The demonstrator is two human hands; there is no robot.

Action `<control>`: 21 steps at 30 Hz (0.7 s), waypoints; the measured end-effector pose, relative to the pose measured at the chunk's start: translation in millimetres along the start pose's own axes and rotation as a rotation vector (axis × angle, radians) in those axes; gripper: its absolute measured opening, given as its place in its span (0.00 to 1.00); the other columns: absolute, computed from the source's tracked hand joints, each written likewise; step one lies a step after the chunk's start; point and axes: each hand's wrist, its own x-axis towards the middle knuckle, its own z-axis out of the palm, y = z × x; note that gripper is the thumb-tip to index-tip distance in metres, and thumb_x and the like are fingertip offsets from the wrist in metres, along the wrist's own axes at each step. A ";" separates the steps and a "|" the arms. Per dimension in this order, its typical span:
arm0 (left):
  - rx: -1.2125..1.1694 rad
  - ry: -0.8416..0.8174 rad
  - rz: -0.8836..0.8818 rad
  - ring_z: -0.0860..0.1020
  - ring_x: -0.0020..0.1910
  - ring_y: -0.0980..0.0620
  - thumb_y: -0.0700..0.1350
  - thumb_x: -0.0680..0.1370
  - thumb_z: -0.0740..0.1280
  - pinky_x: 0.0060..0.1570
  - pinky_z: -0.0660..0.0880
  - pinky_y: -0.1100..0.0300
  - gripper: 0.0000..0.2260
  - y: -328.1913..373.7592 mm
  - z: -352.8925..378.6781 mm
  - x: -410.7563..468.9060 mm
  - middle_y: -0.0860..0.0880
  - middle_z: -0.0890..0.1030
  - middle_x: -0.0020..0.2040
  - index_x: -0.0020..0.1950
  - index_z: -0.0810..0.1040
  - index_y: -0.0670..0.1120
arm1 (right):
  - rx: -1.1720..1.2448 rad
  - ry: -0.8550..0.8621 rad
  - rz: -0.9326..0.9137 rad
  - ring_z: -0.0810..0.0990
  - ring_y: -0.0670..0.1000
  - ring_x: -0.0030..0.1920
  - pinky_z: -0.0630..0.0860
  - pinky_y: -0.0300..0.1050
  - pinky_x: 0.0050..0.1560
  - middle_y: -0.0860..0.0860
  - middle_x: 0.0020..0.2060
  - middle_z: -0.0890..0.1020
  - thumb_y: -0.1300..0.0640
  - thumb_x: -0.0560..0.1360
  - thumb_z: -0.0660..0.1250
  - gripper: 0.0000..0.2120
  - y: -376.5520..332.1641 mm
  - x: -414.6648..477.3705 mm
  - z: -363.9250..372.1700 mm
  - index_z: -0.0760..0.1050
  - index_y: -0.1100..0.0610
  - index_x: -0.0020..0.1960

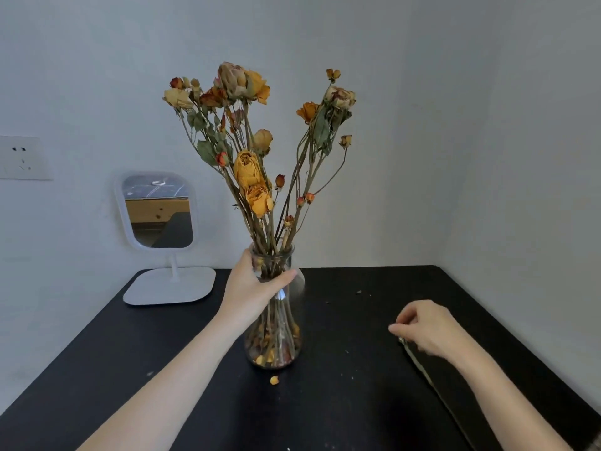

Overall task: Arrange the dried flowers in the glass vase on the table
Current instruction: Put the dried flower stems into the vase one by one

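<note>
Left arm bare, extended forward. Left hand (257, 284) wraps thumb and fingers round the neck of the glass vase (276, 336). Right forearm angled inward. Right hand (426, 327) low, fingers curled, tips together; pinch unclear.

Vase (276, 307) is showing clear, smooth, glossy glass that is catching highlights. Dried flowers (250, 177) are looking papery and matt, with rough woody stems. Counter (357, 402) is reading as matt black and faintly grainy. Mirror (159, 209) is reflecting glossy, and its frame and base are looking like smooth white plastic. Wall (487, 125) is showing matt paint. Socket (22, 157) is looking like smooth white plastic.
</note>
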 end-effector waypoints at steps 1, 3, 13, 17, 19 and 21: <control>0.007 0.021 0.013 0.71 0.58 0.59 0.54 0.68 0.73 0.58 0.67 0.61 0.26 -2.4 1.5 -1.0 0.60 0.74 0.56 0.62 0.65 0.57 | -0.042 -0.047 0.069 0.78 0.48 0.42 0.76 0.43 0.44 0.51 0.44 0.79 0.50 0.73 0.68 0.14 11.5 -0.2 2.3 0.74 0.56 0.56; 0.029 0.050 0.024 0.72 0.60 0.56 0.56 0.68 0.72 0.62 0.68 0.56 0.27 -6.3 3.7 -3.4 0.57 0.75 0.59 0.63 0.66 0.56 | -0.111 -0.113 0.172 0.77 0.49 0.41 0.76 0.42 0.43 0.51 0.45 0.78 0.48 0.73 0.68 0.19 30.1 -1.4 5.5 0.72 0.57 0.58; -0.019 0.045 0.027 0.77 0.53 0.56 0.55 0.68 0.72 0.54 0.72 0.56 0.16 -14.1 3.8 -2.8 0.62 0.79 0.50 0.50 0.70 0.65 | -0.120 -0.211 0.264 0.79 0.50 0.48 0.77 0.42 0.50 0.54 0.54 0.79 0.50 0.74 0.68 0.18 53.4 2.2 16.9 0.73 0.58 0.59; -0.043 0.040 0.025 0.78 0.53 0.56 0.54 0.68 0.73 0.52 0.72 0.58 0.16 -15.4 3.6 -2.5 0.61 0.80 0.50 0.51 0.71 0.63 | -0.072 -0.251 0.220 0.74 0.48 0.33 0.73 0.37 0.33 0.53 0.46 0.79 0.54 0.76 0.66 0.09 52.2 2.8 17.6 0.76 0.58 0.52; -0.073 0.035 0.012 0.77 0.52 0.59 0.56 0.65 0.74 0.51 0.72 0.61 0.19 -14.9 2.7 -3.7 0.61 0.79 0.50 0.52 0.71 0.61 | -0.027 -0.260 0.190 0.70 0.46 0.29 0.69 0.36 0.27 0.52 0.41 0.78 0.55 0.76 0.65 0.05 50.8 4.4 15.7 0.75 0.56 0.48; -0.096 0.030 0.002 0.75 0.51 0.67 0.60 0.61 0.72 0.47 0.69 0.68 0.26 -13.1 1.4 -4.7 0.64 0.77 0.49 0.55 0.68 0.59 | 0.036 -0.223 0.133 0.70 0.45 0.27 0.67 0.34 0.25 0.50 0.37 0.77 0.54 0.76 0.66 0.04 48.1 7.6 13.0 0.74 0.55 0.46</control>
